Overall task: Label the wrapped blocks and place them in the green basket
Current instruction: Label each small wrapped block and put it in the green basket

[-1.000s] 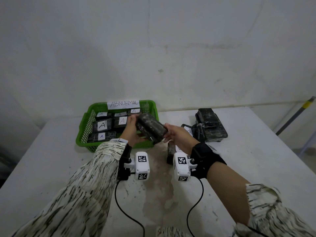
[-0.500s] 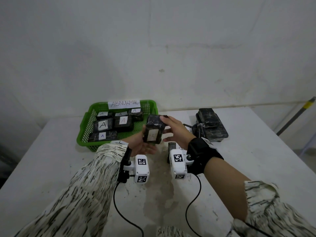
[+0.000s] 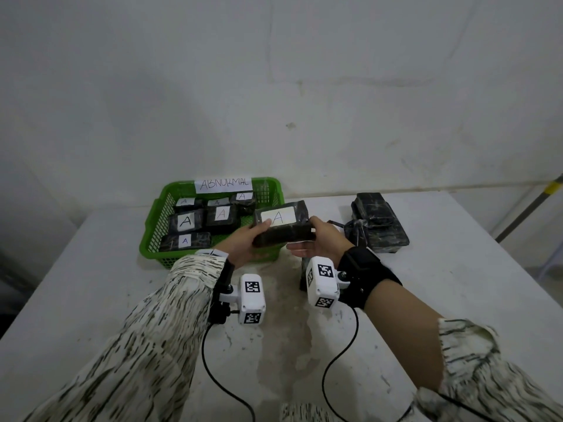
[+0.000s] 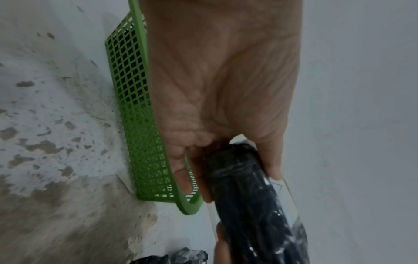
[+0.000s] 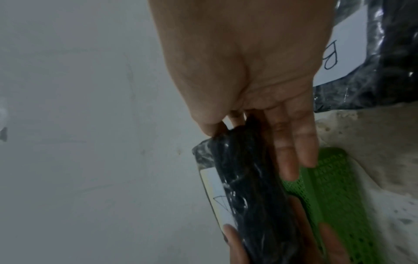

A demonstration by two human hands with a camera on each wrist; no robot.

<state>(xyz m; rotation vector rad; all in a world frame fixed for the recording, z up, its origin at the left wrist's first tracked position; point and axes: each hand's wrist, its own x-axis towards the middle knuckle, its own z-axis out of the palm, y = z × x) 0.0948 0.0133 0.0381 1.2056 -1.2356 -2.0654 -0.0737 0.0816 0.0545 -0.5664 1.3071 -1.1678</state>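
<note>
The wrapped block (image 3: 281,228) is held in the air between both hands, over the near right corner of the green basket (image 3: 152,236), and it has turned since half a second ago: then it stood on end with its label facing the camera, a second ago it showed only dark wrap, and now it lies level with the white label (image 3: 277,216), marked A, facing up. I take that to mean the labelling of this block is done and setting it into the basket comes next. The left hand (image 3: 243,240) clasps the left end, thumb on the label's edge and fingers underneath. The right hand (image 3: 316,237) pinches the right end between thumb and fingers; two fingers lie straight below the block. Six blocks marked A already lie in the basket, under a paper sign reading ABNORMAL (image 3: 224,184). To the right, on the bench (image 3: 457,284), sits a stack of unlabelled blocks (image 3: 379,223). The right wrist view shows another label beneath the hand, cut off; it may read B. A dark thing stands behind the right wrist camera (image 3: 322,281), mostly hidden. Both wrist views are dim and blurred.
</note>
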